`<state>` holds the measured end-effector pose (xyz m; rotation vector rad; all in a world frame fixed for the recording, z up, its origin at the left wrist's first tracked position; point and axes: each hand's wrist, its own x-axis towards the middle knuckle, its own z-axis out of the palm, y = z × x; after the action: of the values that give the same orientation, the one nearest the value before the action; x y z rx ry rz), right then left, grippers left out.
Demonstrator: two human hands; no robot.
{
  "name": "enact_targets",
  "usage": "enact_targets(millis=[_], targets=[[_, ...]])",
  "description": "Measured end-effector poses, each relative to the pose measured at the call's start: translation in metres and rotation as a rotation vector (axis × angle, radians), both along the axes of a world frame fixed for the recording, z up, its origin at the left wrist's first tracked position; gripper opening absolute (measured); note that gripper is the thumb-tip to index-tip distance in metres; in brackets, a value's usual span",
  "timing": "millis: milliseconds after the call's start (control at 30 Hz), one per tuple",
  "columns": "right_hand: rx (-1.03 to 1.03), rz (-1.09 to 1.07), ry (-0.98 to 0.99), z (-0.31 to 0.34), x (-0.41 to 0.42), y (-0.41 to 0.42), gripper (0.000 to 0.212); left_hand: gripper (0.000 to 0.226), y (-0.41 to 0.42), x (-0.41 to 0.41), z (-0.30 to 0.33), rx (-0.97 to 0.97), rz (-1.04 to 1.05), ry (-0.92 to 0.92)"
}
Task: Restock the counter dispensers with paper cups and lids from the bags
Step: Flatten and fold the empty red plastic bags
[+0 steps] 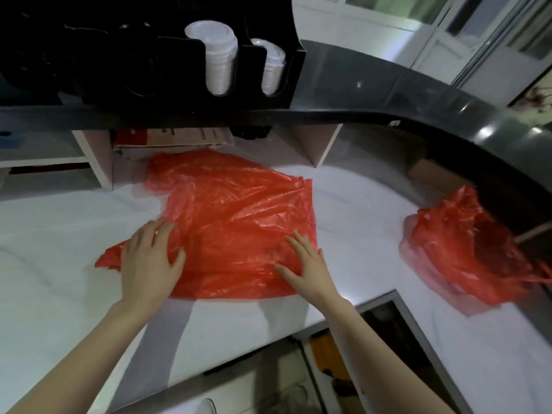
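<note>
A flat, crumpled red plastic bag point(233, 210) lies spread on the white counter point(59, 228). My left hand point(149, 258) rests on its left part with fingers spread. My right hand point(304, 264) presses flat on its lower right part. A second red bag point(460, 249), bunched and partly open, sits at the right by the raised black ledge. Up on that ledge stands a black dispenser point(179, 64) with two stacks of white lids point(219, 58), the right stack point(273, 67) smaller.
The curved black ledge point(448, 112) rims the counter at the back and right. Cardboard boxes point(179, 138) and white shelf dividers point(98, 156) sit under it. The counter's front edge drops to a floor gap point(328, 354) near my right forearm.
</note>
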<state>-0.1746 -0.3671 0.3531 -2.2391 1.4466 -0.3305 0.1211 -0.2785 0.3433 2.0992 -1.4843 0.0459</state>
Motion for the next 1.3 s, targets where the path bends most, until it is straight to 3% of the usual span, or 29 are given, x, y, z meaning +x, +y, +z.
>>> enact_targets(millis=[233,500,700,767,867,1000,1100,1200,1267,1300], targets=[[-0.072,-0.064,0.021,0.027,-0.049,-0.003,0.049,0.05,-0.049,-0.077,0.028,-0.021,-0.276,0.116],[-0.156,-0.385,0.08,0.048,-0.202,-0.01,0.045,0.044,-0.124,-0.216,0.036,0.071,-0.665,0.138],[-0.269,-0.636,0.243,0.053,-0.328,-0.033,0.057,0.037,-0.177,-0.343,0.055,0.124,-0.795,0.145],[-0.209,-0.67,0.32,0.052,-0.366,-0.038,0.071,0.042,-0.193,-0.389,0.06,0.157,-0.87,0.101],[-0.02,-0.538,0.467,0.045,-0.408,-0.043,0.085,0.064,-0.211,-0.448,0.055,0.271,-0.984,0.051],[-0.175,-0.508,0.288,0.031,-0.442,-0.052,0.04,0.094,-0.225,-0.498,0.028,0.276,-1.104,-0.21],[-0.354,-0.567,0.174,0.037,-0.463,-0.064,0.025,0.099,-0.232,-0.522,0.024,0.188,-1.026,-0.298],[-0.476,-0.67,0.143,0.051,-0.484,-0.071,0.031,0.061,-0.242,-0.539,0.031,0.205,-1.029,-0.262],[-0.483,-0.805,0.067,0.062,-0.492,-0.07,0.043,0.019,-0.248,-0.548,0.039,0.264,-1.015,-0.08],[-0.479,-0.888,0.002,0.067,-0.493,-0.068,0.045,0.01,-0.249,-0.552,0.045,0.319,-0.986,0.022]])
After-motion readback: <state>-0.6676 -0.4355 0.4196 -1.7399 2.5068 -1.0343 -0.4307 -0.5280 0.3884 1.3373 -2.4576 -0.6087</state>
